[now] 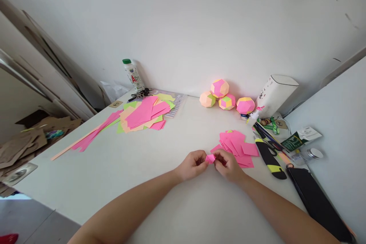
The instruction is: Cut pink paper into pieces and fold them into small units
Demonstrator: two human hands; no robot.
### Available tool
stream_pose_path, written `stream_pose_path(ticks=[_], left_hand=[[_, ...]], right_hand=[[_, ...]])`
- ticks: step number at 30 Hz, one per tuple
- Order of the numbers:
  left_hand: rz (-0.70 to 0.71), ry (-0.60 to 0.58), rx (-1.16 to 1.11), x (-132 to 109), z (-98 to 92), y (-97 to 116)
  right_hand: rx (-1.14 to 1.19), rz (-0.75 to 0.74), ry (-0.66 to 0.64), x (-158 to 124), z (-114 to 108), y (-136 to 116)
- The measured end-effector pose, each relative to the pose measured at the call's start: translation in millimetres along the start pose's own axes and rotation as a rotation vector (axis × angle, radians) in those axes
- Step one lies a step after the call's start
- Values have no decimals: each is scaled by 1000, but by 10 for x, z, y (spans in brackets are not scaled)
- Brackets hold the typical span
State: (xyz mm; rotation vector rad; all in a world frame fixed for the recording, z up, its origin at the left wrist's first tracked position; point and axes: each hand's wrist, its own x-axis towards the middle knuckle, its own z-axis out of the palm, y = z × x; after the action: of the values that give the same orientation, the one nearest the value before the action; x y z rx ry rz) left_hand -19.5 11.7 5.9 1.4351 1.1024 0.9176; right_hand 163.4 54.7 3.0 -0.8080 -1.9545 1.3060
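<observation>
Between my two hands is a small piece of folded pink paper (210,158), held just above the white table (168,202). My left hand (193,164) pinches its left edge between thumb and fingers. On the opposite edge, my right hand (228,164) grips it the same way. The fingertips hide part of the folds. Just behind my right hand lies a loose pile of pink paper pieces (236,143), with a bit of green showing at its back.
Several faceted paper balls (219,88) sit against the wall. Pink, orange and green sheets (143,113) and long paper strips (94,133) lie left, near a bottle (133,75) and keys (140,93). At right are a black-and-yellow cutter (270,158), a white container (276,93) and a black case (318,202).
</observation>
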Motion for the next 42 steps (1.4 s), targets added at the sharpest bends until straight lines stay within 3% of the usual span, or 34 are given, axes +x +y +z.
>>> stream_pose_path(ticks=[5, 11, 24, 42], left_hand=[[20, 2, -1, -2, 1, 9], [29, -12, -43, -3, 5, 0], [72, -83, -112, -21, -16, -61], [-54, 44, -91, 3, 27, -84]], right_hand=[[104, -17, -68, -21, -27, -19], [-60, -51, -3, 14, -1, -55], [-111, -19, 44, 21, 4, -50], [-88, -30, 4, 27, 18, -26]])
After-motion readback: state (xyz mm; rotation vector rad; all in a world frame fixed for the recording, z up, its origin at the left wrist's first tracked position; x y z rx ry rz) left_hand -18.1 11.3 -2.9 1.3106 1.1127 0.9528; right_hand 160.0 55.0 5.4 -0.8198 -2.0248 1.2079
